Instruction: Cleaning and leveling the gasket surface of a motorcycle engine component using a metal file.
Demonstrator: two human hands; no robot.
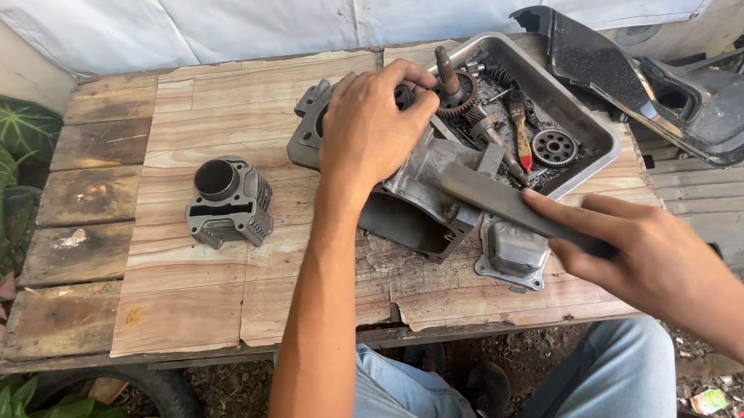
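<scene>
1. Centrally, a grey engine casing (410, 195) lies on the wooden worktop (207, 295), partly over a metal tray (602, 141)
2. Left hand (369, 130) presses down on the casing's top, fingers curled by a gear shaft (449, 79)
3. Right hand (642, 246) is clamped on a flat grey bar (516, 206) angled against the casing
4. A finned cylinder (228, 204) stands well apart to the left

One small package (710, 400) lay on the dirt floor, bottom right, below the wooden table's (208, 304) edge (a crumpled wrapper, approx. rectangular, green and white w/ some red). No labels, signs or screens showed.
</scene>
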